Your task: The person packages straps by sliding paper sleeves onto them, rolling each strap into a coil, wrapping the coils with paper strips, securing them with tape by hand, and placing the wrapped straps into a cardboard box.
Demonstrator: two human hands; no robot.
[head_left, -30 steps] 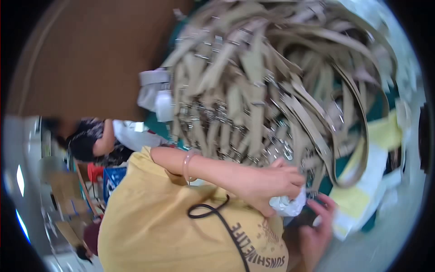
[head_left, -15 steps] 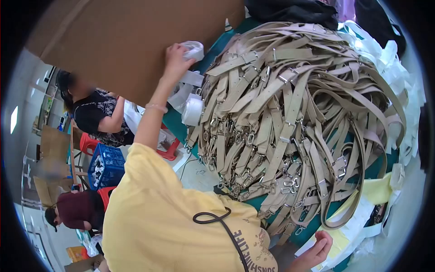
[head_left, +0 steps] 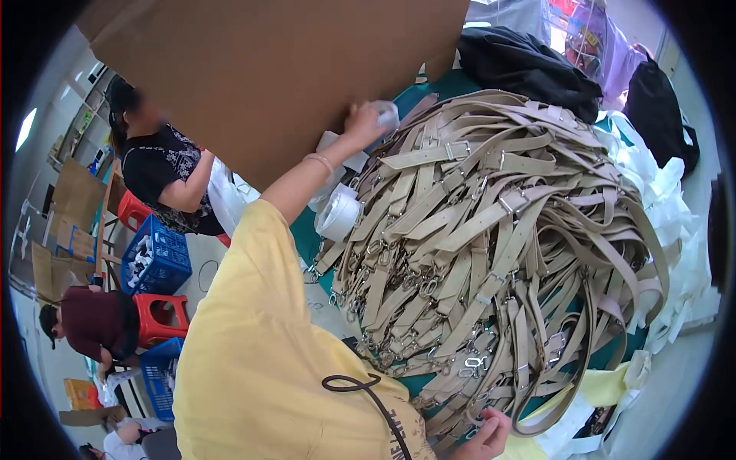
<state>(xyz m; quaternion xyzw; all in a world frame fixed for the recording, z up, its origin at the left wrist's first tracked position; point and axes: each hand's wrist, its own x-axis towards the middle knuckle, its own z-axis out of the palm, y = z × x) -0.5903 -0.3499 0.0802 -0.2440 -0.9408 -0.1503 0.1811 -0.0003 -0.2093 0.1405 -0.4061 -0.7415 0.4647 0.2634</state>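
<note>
My left hand (head_left: 363,123) reaches to the far side of the pile, its fingers closed on a white roll (head_left: 386,115) beside the cardboard. Below it, another white roll (head_left: 337,215) stands at the pile's left edge. The large pile of beige straps (head_left: 491,222) has metal buckles and clips. At its near edge is my right hand (head_left: 489,433), with bent fingers pressed together next to the strap ends. What they hold, if anything, is too small to make out.
A large brown cardboard (head_left: 284,69) rises at upper left. Black bags (head_left: 529,73) lie behind the pile; white sheeting (head_left: 675,230) and yellow paper (head_left: 606,387) are at right. Co-workers (head_left: 165,165), blue crates (head_left: 165,257) and a red stool (head_left: 162,318) are at left.
My left hand came away from near my right hand and reached to the far side with the white roll. The view has shifted. My right hand's fingers now are by the strap ends.
</note>
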